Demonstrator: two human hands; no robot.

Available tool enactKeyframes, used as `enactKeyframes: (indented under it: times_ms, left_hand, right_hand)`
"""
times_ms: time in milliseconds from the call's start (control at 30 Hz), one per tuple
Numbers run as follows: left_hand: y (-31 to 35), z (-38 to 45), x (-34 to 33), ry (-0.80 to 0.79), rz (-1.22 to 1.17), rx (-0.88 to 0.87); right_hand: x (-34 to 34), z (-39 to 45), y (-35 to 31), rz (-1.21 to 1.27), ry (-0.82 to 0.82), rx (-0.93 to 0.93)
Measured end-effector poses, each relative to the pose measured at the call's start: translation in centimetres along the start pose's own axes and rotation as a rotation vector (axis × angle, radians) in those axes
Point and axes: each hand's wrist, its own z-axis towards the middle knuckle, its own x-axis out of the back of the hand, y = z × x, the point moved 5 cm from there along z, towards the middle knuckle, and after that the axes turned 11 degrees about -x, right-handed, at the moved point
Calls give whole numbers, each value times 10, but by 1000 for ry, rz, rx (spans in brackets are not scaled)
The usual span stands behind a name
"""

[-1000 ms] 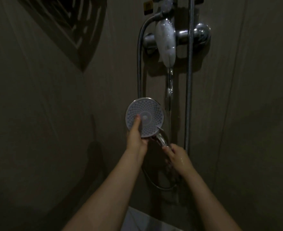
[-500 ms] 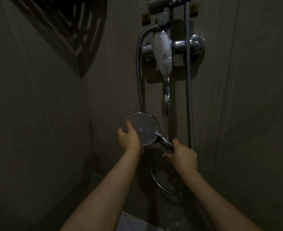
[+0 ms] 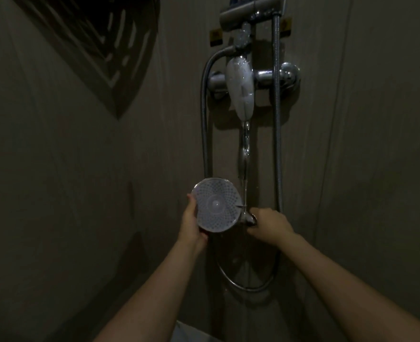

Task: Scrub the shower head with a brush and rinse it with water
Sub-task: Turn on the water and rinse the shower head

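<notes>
The round shower head (image 3: 216, 206) faces me at the middle of the view, its dotted spray plate showing. My left hand (image 3: 191, 224) cups its left and lower rim, fingers hidden behind it. My right hand (image 3: 269, 225) grips the chrome handle (image 3: 247, 218) just right of the head. A thin stream of water (image 3: 245, 191) falls from the tap spout (image 3: 244, 150) and passes close by the head's right edge. No brush is visible.
The chrome mixer valve with its white lever (image 3: 241, 87) is on the wall above. A metal hose (image 3: 205, 119) runs down behind the head and loops below my hands (image 3: 246, 287). A vertical riser pipe (image 3: 276, 119) stands at the right. Dim tiled walls close in on both sides.
My left thumb has come off the spray plate and the hand now holds the rim. The plate has turned to face me more squarely. The camera has tilted upward.
</notes>
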Motion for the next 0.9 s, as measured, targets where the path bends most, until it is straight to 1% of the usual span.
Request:
enactKeyframes:
  times_ms: [33, 100, 167, 233, 267, 333, 400, 433, 533, 567, 600, 633, 667, 700, 767, 833, 900]
  left_hand:
    - [-1, 0, -1, -26, -62, 41]
    - [-7, -1, -2, -26, -192, 144]
    - [-11, -3, -5, -32, -275, 228]
    - [-18, -3, -10, -25, -322, 264]
    - [-22, -3, -14, -10, -336, 264]
    - [-30, -2, -20, 38, -373, 258]
    - [-36, -1, -22, 89, -399, 288]
    - [-35, 0, -20, 86, -372, 301]
    - [-20, 5, -16, -51, -234, 337]
    - [-14, 5, -15, -114, -106, 330]
    - [-11, 7, -13, -159, 89, 294]
    - [-9, 6, -12, -174, 290, 238]
    - [-9, 8, -11, -146, 427, 156]
    - [-10, 11, -11, -106, 460, 88]
    - [-18, 14, -11, -79, 399, 5]
    - [-25, 17, -10, -65, 298, -3]
    - [-23, 16, -7, -50, 220, 26]
  right_hand:
    - [-2, -1, 1, 18, -46, 11]
    - [-5, -2, 1, 34, -104, 28]
    - [-9, -4, 0, 111, -192, 36]
    - [-15, -6, -3, 235, -319, 47]
    - [-17, -7, -4, 248, -346, 48]
    - [-19, -7, -5, 134, -295, 67]
    - [-20, -9, -4, -8, -191, 62]
    - [-21, -9, -1, -43, -150, 37]
    - [-19, -11, 21, -148, -48, -90]
    - [-18, -12, 29, -186, -17, -134]
    - [-17, -12, 35, -205, 3, -167]
    - [-17, -11, 39, -193, 7, -183]
    - [-18, -10, 40, -149, -13, -180]
    - [-20, -8, 38, -73, -55, -173]
    - [-22, -3, 33, 62, -131, -151]
    - [-18, -3, 32, 138, -154, -127]
    - [-13, -6, 33, 174, -116, -94]
